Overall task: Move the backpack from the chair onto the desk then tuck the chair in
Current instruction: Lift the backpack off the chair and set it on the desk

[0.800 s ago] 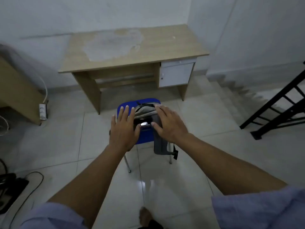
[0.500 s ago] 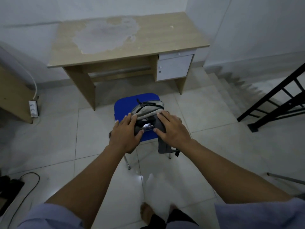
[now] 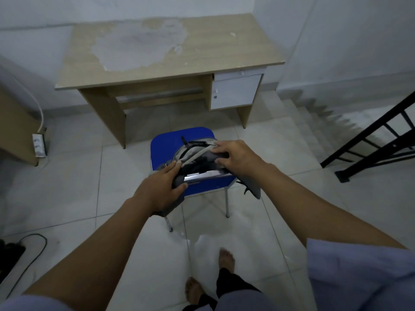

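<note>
A grey backpack [image 3: 193,154] lies on the blue seat of a chair [image 3: 170,140] with metal legs, which stands a short way in front of the wooden desk [image 3: 170,48]. My left hand [image 3: 160,187] grips the backpack's near left edge, fingers curled around the fabric. My right hand [image 3: 237,157] clasps its right side near the top. A grey strap [image 3: 253,189] hangs off the seat's right edge. The desk top is bare, with a large worn patch, and a white drawer unit [image 3: 234,90] sits under its right end.
A black metal stair railing [image 3: 370,149] and steps going down lie to the right. At the left stand a wooden cabinet [image 3: 15,129], a white power strip [image 3: 38,144] and a black cable [image 3: 29,261] on the tiled floor. My bare feet [image 3: 226,259] are below.
I have stepped closer to the chair. Both hands went from hovering flat over the backpack to closing on its two sides.
</note>
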Available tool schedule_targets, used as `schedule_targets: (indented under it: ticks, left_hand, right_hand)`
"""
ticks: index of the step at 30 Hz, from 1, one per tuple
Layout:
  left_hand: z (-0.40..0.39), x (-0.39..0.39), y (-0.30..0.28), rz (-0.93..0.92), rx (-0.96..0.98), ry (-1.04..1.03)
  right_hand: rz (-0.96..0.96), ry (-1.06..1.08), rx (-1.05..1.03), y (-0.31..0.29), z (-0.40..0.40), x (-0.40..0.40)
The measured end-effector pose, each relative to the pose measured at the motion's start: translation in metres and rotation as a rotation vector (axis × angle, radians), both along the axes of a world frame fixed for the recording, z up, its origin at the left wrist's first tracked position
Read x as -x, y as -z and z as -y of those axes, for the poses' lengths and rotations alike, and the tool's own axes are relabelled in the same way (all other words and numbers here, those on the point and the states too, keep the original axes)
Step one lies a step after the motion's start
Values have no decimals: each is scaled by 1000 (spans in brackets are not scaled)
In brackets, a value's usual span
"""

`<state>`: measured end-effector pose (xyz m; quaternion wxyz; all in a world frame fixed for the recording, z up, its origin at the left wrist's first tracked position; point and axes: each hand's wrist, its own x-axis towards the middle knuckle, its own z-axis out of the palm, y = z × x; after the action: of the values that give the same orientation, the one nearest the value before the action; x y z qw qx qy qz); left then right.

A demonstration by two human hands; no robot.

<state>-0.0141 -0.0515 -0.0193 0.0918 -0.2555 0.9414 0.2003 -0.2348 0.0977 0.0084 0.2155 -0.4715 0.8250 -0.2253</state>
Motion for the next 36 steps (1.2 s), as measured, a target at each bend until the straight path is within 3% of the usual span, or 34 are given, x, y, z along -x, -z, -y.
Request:
schedule_targets:
  ticks: [6,8,15,20,24,28,36]
  left_hand:
    - [5,0,3,-32,-70,-56]
    - [4,0,1,-38,-83,-88]
    - [10,-7,-4,-31,-154,-147]
    - [9,-5,-9,-65,-196,-216]
    - [6,-7,-12,-136,-244,-296]
    - [9,-17,-8,-141,-256,-447]
    - [31,-13,-30,-1,-65,-696]
  right_hand:
    - [-382,61,74,16,37,1]
    - [-422,61,72,18,46,3]
    - [-177,-5,-133,38,44,3]
    - [-206,-53,160,27,33,6]
    - [-83,-366,228,14,41,-20]
    - [-130,-528,286,18,37,-36]
    - [-146,-375,354,10,63,-24]
